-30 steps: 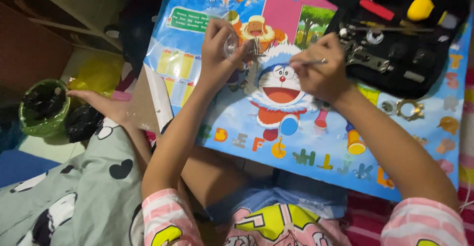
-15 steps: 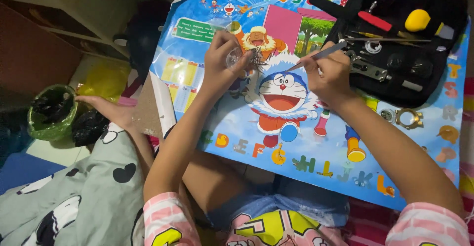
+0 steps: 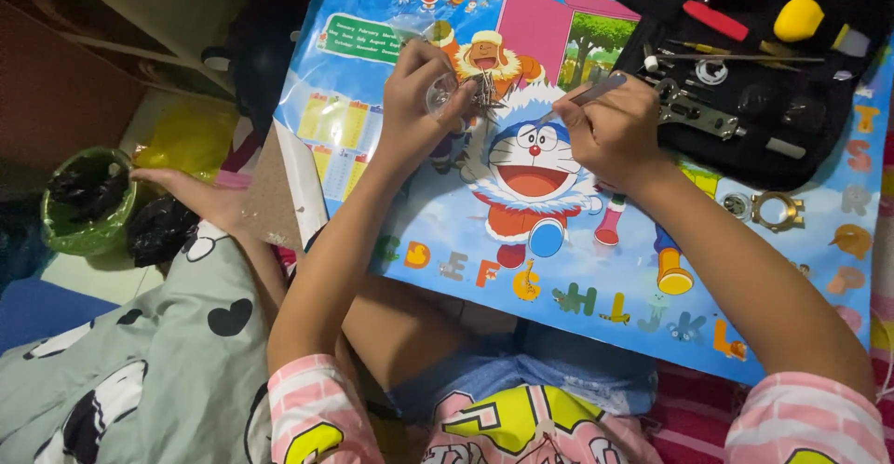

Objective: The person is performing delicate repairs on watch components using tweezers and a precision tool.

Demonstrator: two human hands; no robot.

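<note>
above the colourful cartoon alphabet poster [image 3: 559, 268], the left hand [image 3: 414, 101] is gripping what looks like a small silvery watch [image 3: 456, 92], while the right hand's [image 3: 605, 129] fingers are pinching a thin metal tool [image 3: 596, 90].

two hands [image 3: 419, 101], one poster [image 3: 447, 231], one tool case [image 3: 745, 157]

Light: bright and even on the glossy poster [image 3: 596, 268], from above.
Glare: soft sheen near the lower letters.
Shadows: upper-left corner dim.
Focus: sharp centre, slight softness at edges.
</note>
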